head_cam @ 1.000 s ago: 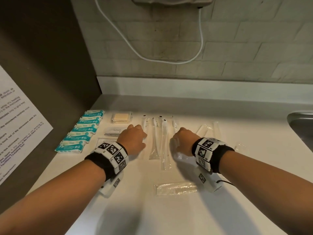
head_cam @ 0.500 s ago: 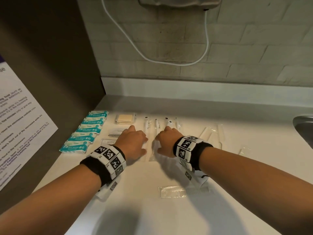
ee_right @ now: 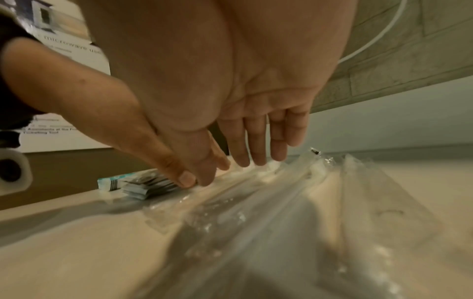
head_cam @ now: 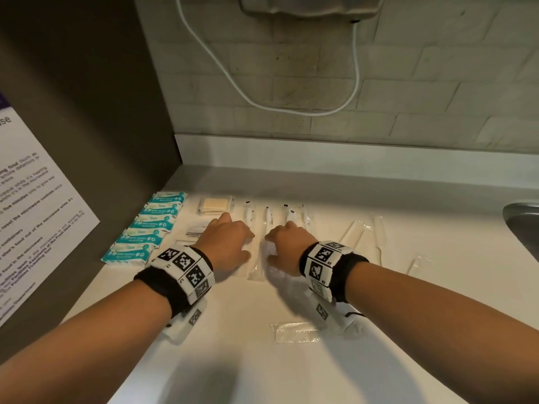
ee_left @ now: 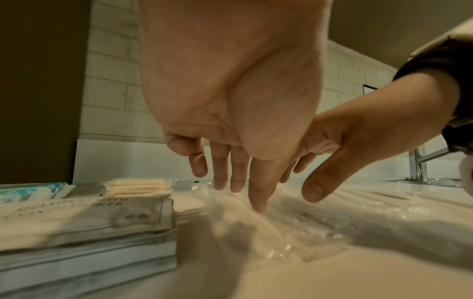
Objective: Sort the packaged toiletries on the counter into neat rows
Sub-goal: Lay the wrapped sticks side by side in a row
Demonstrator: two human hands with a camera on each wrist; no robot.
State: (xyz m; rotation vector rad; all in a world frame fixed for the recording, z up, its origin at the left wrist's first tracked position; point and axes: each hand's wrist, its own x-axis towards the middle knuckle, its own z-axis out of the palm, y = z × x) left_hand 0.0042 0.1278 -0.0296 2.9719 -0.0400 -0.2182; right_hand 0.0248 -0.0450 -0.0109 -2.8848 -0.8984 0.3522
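Note:
Several clear-wrapped toothbrush packets point(head_cam: 256, 259) lie side by side on the white counter point(head_cam: 262, 374). My left hand point(head_cam: 230, 246) and right hand point(head_cam: 287, 246) flank them, close together, palms down. In the left wrist view the left fingers point(ee_left: 257, 200) are straight, with their tips on the crinkled plastic point(ee_left: 294, 232). The right wrist view shows the right fingers point(ee_right: 256, 149) straight over the packets point(ee_right: 281, 202). A column of teal packets point(head_cam: 151, 225) sits at far left, with a pale yellow pack point(head_cam: 214, 205) and flat sachets point(head_cam: 194, 232) beside it.
A clear-wrapped comb point(head_cam: 303, 335) lies near me, right of centre. More clear packets point(head_cam: 357, 234) and a small one point(head_cam: 417, 262) lie to the right. A steel sink point(head_cam: 522, 225) is at the right edge. A dark panel with a notice point(head_cam: 43, 214) walls the left.
My right hand has slid left until it is next to my left hand, and the clear packets between them have bunched closer together. The left hand has barely moved.

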